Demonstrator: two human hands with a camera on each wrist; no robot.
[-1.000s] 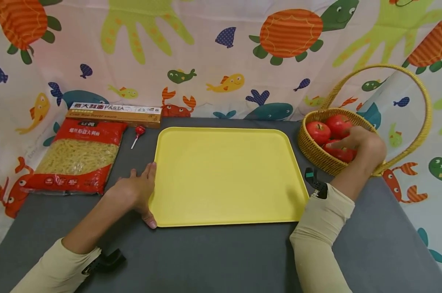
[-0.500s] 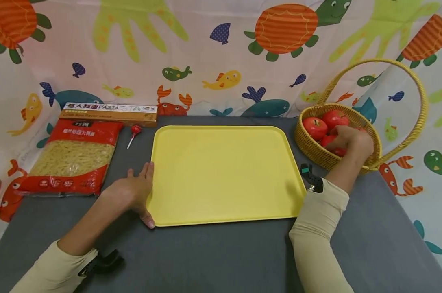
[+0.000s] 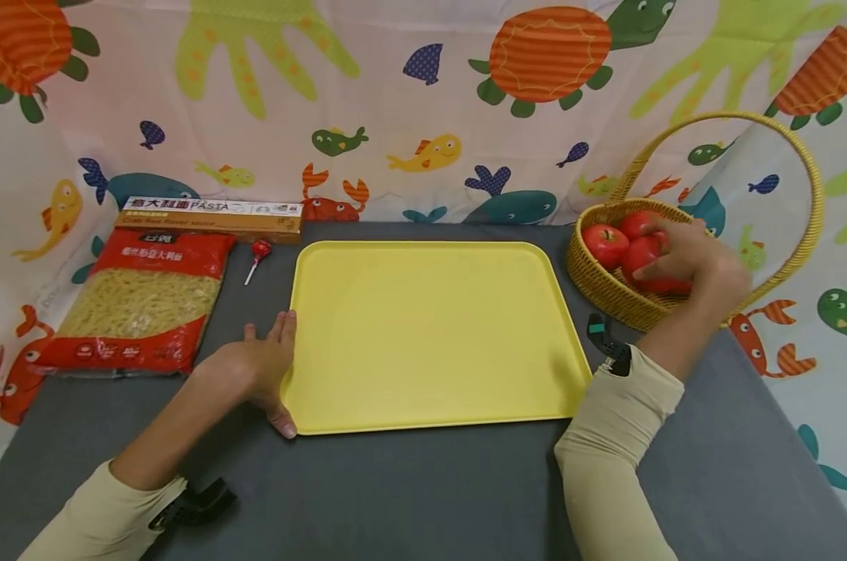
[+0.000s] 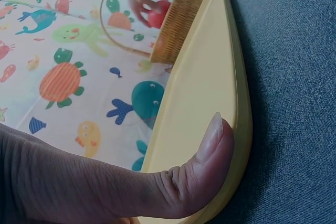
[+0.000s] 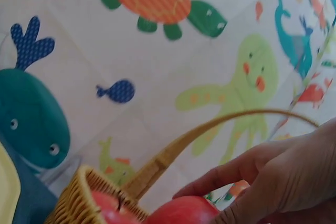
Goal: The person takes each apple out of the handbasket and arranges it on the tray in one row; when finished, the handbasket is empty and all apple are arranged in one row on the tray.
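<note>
A yellow tray (image 3: pixel 430 335) lies in the middle of the grey table. My left hand (image 3: pixel 251 370) rests against its left edge, fingers extended along the rim; the thumb (image 4: pixel 212 150) touches the near corner. On the right stands a yellow wicker basket (image 3: pixel 601 292) with a tall handle, holding several red apples (image 3: pixel 605 246). My right hand (image 3: pixel 704 261) reaches into it and grips one apple (image 5: pixel 184 211) between thumb and fingers. The hand hides part of the fruit, and the far side of the basket is partly covered.
At the left lie a red bag of pasta (image 3: pixel 139 300), a pasta box (image 3: pixel 213 220) behind it, and a red lollipop (image 3: pixel 258 253) on a white stick. A cloth printed with sea animals (image 3: pixel 388 93) hangs behind the table (image 3: pixel 395 499).
My right hand dips deeper into the basket, then draws back up and right, and an apple now shows higher under its fingers. My left hand stays at the tray.
</note>
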